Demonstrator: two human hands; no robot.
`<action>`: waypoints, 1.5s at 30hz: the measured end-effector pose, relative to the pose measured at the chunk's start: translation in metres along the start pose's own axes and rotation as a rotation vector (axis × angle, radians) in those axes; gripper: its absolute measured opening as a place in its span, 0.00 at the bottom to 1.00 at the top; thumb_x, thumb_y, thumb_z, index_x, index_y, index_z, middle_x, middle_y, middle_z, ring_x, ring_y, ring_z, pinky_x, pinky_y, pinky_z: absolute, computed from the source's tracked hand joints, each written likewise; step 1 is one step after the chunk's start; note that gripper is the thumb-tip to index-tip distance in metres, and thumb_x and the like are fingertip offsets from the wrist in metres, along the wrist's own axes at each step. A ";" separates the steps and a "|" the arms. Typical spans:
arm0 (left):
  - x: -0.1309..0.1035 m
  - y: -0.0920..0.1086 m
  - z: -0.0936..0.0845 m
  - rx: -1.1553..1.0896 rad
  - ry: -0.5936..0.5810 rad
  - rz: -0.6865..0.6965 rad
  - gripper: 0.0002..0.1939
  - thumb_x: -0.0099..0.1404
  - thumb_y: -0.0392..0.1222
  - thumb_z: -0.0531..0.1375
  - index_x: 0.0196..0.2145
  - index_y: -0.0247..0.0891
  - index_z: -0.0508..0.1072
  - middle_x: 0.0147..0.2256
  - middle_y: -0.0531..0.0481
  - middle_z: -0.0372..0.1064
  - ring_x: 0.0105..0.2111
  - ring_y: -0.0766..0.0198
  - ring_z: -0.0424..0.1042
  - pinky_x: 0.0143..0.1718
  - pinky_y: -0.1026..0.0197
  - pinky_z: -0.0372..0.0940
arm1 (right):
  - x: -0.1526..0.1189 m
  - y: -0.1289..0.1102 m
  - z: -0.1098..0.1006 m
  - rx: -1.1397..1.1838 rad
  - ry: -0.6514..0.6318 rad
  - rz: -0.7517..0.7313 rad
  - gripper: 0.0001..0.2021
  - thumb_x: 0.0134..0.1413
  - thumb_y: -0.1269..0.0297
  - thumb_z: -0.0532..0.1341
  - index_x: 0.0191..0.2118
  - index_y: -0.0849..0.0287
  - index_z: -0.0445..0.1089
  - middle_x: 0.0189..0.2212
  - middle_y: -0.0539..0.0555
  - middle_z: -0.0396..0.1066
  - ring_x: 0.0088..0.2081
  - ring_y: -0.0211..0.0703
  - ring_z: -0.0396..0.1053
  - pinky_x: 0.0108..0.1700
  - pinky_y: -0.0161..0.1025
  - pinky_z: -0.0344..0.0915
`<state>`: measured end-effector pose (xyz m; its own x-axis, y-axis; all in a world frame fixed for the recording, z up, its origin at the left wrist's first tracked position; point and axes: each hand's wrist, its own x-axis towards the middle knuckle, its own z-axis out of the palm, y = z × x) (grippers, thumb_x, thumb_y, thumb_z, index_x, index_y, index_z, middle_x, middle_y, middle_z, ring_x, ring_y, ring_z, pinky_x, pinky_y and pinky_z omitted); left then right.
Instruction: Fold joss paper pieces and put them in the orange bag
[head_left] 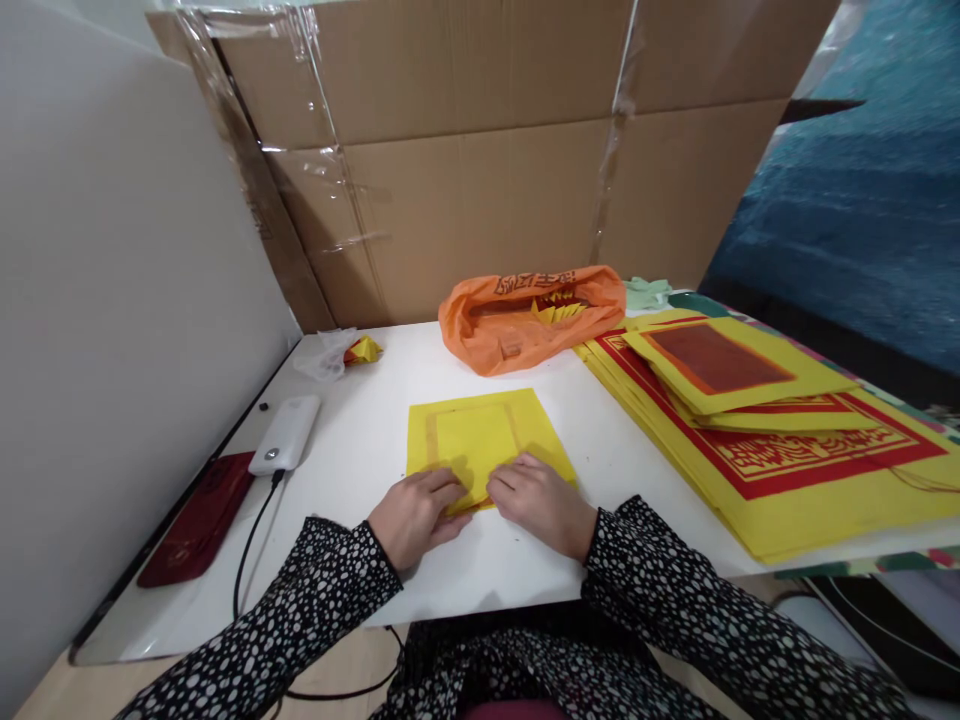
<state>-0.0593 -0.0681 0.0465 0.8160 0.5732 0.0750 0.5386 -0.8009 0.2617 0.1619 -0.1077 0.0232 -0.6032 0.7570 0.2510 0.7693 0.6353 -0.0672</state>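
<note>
A square sheet of yellow paper (pixel 480 430) lies in front of me on the white tabletop (pixel 360 420), with a faint rectangular print showing through it. At its near edge, my left hand (pixel 421 510) pinches the paper on the left side. Close beside it, my right hand (pixel 541 500) grips the same edge with curled fingers. Between the hands, the near edge is turned up a little, and a thin strip of red shows there. Both sets of fingertips partly cover that edge.
An orange plastic bag (pixel 525 345) with folded yellow pieces inside lies at the back. Stacked yellow and red papers (pixel 750 500) fill the right. On the left are a white power bank (pixel 285 435) with a cable, a dark red phone (pixel 199 525) and a small folded yellow-red piece (pixel 364 350).
</note>
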 end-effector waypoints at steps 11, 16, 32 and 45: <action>0.026 -0.047 -0.022 -0.409 0.023 -0.271 0.09 0.64 0.43 0.58 0.33 0.37 0.76 0.33 0.49 0.77 0.35 0.59 0.75 0.41 0.58 0.69 | -0.014 0.062 -0.029 0.250 -0.125 0.208 0.04 0.55 0.65 0.62 0.37 0.58 0.70 0.34 0.54 0.74 0.37 0.46 0.70 0.38 0.38 0.58; 0.045 -0.044 -0.018 0.051 0.302 -0.196 0.18 0.65 0.36 0.56 0.53 0.38 0.70 0.51 0.41 0.71 0.51 0.52 0.70 0.55 0.46 0.62 | 0.009 0.111 -0.020 0.415 -0.035 0.466 0.11 0.57 0.59 0.59 0.26 0.59 0.67 0.26 0.50 0.71 0.29 0.42 0.66 0.31 0.35 0.54; 0.074 -0.024 0.044 0.317 0.107 -0.290 0.30 0.69 0.59 0.51 0.65 0.52 0.55 0.66 0.41 0.51 0.62 0.40 0.55 0.55 0.34 0.57 | 0.054 0.145 0.022 0.469 0.068 0.488 0.13 0.55 0.56 0.56 0.25 0.57 0.63 0.23 0.49 0.67 0.28 0.40 0.63 0.31 0.35 0.54; 0.075 -0.029 0.054 0.278 0.128 -0.400 0.27 0.70 0.57 0.49 0.65 0.57 0.54 0.66 0.47 0.52 0.64 0.35 0.48 0.57 0.23 0.45 | 0.055 0.144 0.023 0.471 0.019 0.519 0.15 0.55 0.52 0.56 0.25 0.57 0.64 0.24 0.50 0.69 0.28 0.43 0.64 0.31 0.37 0.54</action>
<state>-0.0023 -0.0117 -0.0073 0.5110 0.8475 0.1435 0.8538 -0.5198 0.0292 0.2354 0.0289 0.0052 -0.1753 0.9804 0.0900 0.7812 0.1941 -0.5933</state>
